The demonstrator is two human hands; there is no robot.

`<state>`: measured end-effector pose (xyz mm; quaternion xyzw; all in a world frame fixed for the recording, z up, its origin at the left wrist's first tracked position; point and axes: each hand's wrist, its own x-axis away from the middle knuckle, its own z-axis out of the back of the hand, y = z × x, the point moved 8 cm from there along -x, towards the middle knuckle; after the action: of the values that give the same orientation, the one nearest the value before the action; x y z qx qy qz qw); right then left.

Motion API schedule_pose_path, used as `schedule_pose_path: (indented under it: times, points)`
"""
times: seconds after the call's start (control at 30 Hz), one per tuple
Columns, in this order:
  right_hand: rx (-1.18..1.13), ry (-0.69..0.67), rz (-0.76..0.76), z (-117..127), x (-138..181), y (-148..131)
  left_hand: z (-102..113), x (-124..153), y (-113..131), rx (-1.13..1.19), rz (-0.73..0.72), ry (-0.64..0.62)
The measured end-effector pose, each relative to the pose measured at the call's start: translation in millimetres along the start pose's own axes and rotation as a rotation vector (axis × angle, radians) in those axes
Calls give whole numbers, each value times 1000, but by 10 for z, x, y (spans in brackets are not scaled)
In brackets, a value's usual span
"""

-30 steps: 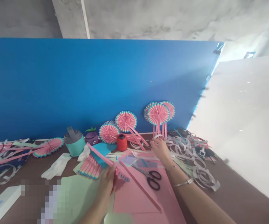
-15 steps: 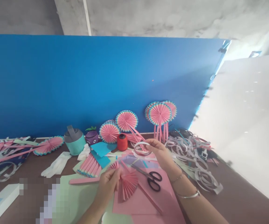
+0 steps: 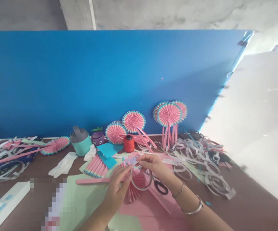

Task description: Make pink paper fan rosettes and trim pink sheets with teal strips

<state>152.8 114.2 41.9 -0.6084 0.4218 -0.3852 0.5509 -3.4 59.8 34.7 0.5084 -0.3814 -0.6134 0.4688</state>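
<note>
My right hand (image 3: 153,165) is closed on a thin roll of tape (image 3: 142,189), a narrow pale ring held upright by its top edge. Close beside it, my left hand (image 3: 117,184) is closed at the pink pleated paper fan (image 3: 134,194), its fingertips meeting the roll's left edge. The roll overlaps the fan, and the exact pinch of my left fingers is partly hidden. Below lies a sheet of pink paper (image 3: 150,221). Black-handled scissors (image 3: 161,187) rest on it, partly covered by my right hand. A folded pink strip (image 3: 93,181) sticks out left of my left hand.
Finished round fans (image 3: 169,114) lean against the blue partition (image 3: 105,73). A red thread spool (image 3: 128,144), blue paper (image 3: 110,150) and a teal cup (image 3: 81,144) stand behind my hands. Curled white strips (image 3: 213,179) pile up at right, and more strips (image 3: 6,160) at left.
My right hand has brought the tape roll down and toward me, from above the fan to in front of it. My left fingers have risen to the roll's edge. The view has shifted slightly.
</note>
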Motion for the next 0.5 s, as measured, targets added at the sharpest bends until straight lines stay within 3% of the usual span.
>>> schedule_pose_path:
  times: [0.23,0.37,0.5]
  points:
    - [-16,6,-16,-8,15,6,-25,-29,-242,252,227,42]
    - [-21,-145,-23,-75,70,-84,-5,-71,-306,457,305,113]
    - [96,-303,-69,-102,115,-48,151,-99,-352,499,318,257]
